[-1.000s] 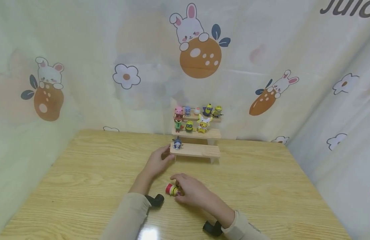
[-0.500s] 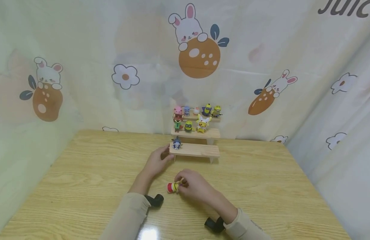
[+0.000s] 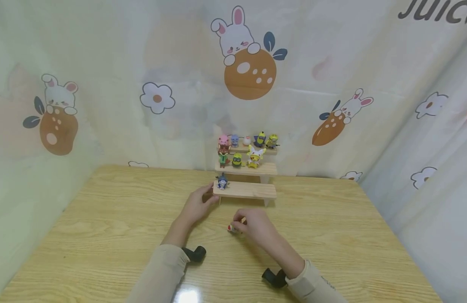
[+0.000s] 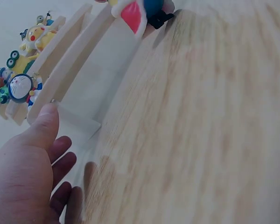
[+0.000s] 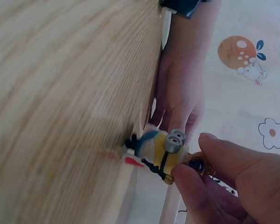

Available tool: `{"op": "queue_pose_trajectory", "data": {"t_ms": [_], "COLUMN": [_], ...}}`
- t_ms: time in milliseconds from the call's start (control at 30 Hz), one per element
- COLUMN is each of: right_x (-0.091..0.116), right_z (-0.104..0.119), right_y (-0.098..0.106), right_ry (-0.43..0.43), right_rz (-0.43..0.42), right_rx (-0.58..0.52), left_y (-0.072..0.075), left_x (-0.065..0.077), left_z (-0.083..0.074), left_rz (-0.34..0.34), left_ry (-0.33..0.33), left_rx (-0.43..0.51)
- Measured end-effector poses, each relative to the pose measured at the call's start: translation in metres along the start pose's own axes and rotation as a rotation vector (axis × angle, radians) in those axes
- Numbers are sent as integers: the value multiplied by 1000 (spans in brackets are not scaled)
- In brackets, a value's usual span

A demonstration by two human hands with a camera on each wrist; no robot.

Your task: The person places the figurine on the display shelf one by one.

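Note:
In the head view my left hand (image 3: 197, 205) is at the left end of the lowest step of a small wooden display stand (image 3: 252, 190). The left wrist view shows its thumb (image 4: 47, 116) against the step's end, the other fingers loosely bent below. My right hand (image 3: 256, 227) pinches a minion figurine (image 5: 161, 151) by its top between thumb and forefinger. The minion has silver goggles and a red, white and blue outfit, and lies sideways in the right wrist view. From the head only a bit of it shows. A blue-hatted figurine (image 3: 222, 182) stands on the lowest step.
The middle step carries a fox figurine (image 3: 223, 158), a green-capped minion (image 3: 237, 160) and a white-eared yellow figurine (image 3: 254, 158). Several more small figurines line the top step. A patterned curtain (image 3: 180, 134) hangs behind the wooden table (image 3: 332, 235).
My right hand has closed its fingertips on the minion and carried it forward and right, nearer the stand. The minion has turned, so less of it shows. My left hand has stayed at the step.

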State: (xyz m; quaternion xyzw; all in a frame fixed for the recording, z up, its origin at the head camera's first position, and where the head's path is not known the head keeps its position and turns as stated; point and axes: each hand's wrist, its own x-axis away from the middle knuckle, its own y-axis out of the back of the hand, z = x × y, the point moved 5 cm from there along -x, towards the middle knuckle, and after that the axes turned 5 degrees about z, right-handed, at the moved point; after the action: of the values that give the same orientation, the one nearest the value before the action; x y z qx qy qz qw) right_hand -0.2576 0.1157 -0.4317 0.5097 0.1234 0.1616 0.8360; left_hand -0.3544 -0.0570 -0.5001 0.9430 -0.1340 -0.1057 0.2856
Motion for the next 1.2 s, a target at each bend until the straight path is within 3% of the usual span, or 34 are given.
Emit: {"op": "queue_pose_trajectory", "data": {"t_ms": [400,667,800,933,1200], "right_x": [-5,-3,0,1,-1], "right_z": [-5,-9,-12,-14,-18], "right_y": [7,14,15,7,0], "right_ry": [-68,-105,-146,-125,-80], "right_rz": [-80,-66,10,82,50], "right_rx": [107,149,116,103,42], "left_y": [2,0,0,0,0], "left_x": [2,1,0,-1,-2], "left_z": [0,-1,-1,-1,-1], "left_rz": [-1,4,3,-2,-2], "left_ry": [-1,-14,-23,-31,-26], "left_rx": [11,11,12,3,7]}}
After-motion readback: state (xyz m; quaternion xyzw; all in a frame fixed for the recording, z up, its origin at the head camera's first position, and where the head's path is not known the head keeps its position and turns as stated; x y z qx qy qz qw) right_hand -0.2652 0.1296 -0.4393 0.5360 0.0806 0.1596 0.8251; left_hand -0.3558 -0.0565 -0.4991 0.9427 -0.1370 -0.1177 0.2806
